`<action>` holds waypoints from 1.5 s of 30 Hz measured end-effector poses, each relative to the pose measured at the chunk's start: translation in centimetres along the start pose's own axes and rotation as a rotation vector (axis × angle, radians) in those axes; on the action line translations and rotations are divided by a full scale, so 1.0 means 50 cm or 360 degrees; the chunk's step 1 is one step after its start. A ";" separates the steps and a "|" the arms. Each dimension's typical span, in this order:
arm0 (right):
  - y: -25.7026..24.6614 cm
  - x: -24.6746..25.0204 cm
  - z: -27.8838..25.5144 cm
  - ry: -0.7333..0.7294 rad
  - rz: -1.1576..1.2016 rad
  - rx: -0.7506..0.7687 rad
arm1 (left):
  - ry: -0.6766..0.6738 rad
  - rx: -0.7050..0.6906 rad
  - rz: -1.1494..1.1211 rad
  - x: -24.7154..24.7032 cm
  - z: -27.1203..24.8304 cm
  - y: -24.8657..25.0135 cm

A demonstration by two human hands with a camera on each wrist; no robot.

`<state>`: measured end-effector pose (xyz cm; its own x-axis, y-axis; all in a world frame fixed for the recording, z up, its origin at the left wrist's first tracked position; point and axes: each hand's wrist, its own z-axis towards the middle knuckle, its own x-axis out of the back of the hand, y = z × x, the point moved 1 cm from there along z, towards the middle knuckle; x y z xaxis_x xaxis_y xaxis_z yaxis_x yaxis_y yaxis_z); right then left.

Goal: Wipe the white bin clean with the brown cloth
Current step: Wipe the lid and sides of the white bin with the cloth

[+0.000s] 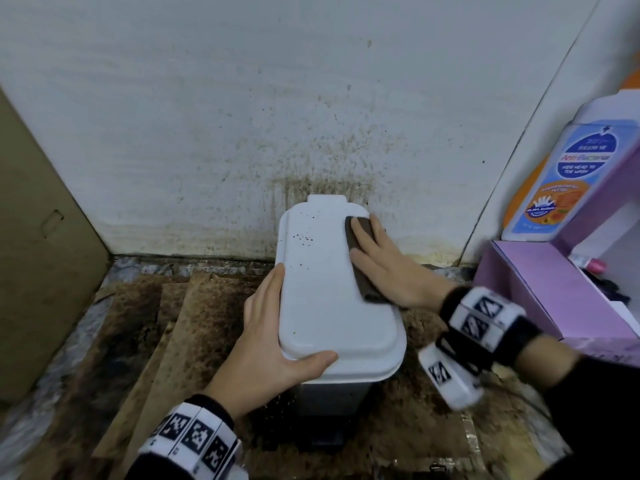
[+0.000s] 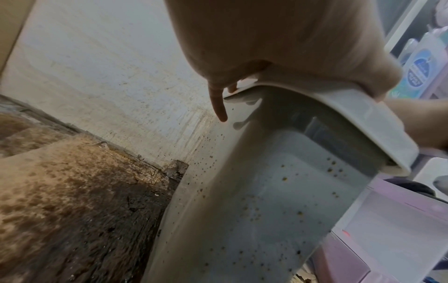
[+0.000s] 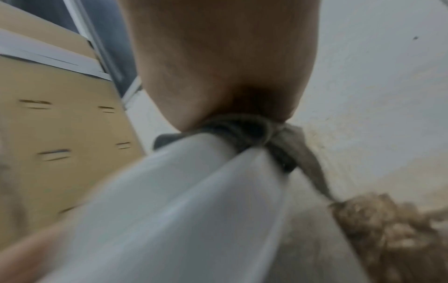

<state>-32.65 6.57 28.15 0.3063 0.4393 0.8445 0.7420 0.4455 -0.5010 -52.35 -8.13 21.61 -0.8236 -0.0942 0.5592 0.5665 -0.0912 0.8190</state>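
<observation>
Brown cloth (image 1: 362,258) flat on speckled white bin (image 1: 332,296)

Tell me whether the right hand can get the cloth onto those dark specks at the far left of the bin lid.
Probably yes. The right hand already presses the brown cloth on the lid, and bare lid lies between it and the specks; the left hand grips the lid's near corner, clear of them.

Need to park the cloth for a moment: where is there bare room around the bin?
Free: the stained floor left of the white bin, up to the cardboard box. Crowded: the right, where the purple box stands close. Behind, the bin nearly meets the wall.
</observation>
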 end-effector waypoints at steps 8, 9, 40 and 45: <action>0.032 0.057 0.133 -0.0073 0.0059 -0.0077 | -0.0013 -0.0004 0.0026 0.003 0.005 -0.001; 0.035 0.052 0.130 -0.0055 0.0080 -0.0075 | -0.0013 -0.0010 0.0033 0.002 0.004 -0.001; -0.096 -0.129 -0.118 0.0518 -0.0596 -0.0055 | -0.0155 0.0093 -0.0195 0.050 -0.031 -0.027; -0.125 -0.138 -0.096 0.0506 -0.0684 -0.0031 | -0.0155 0.0066 -0.0175 0.052 -0.030 -0.029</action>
<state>-36.52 -2.98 26.37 0.1359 -0.0390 0.9900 0.8505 0.5171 -0.0963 -55.26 -9.73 21.71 -0.8805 0.0109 0.4739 0.4727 -0.0543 0.8795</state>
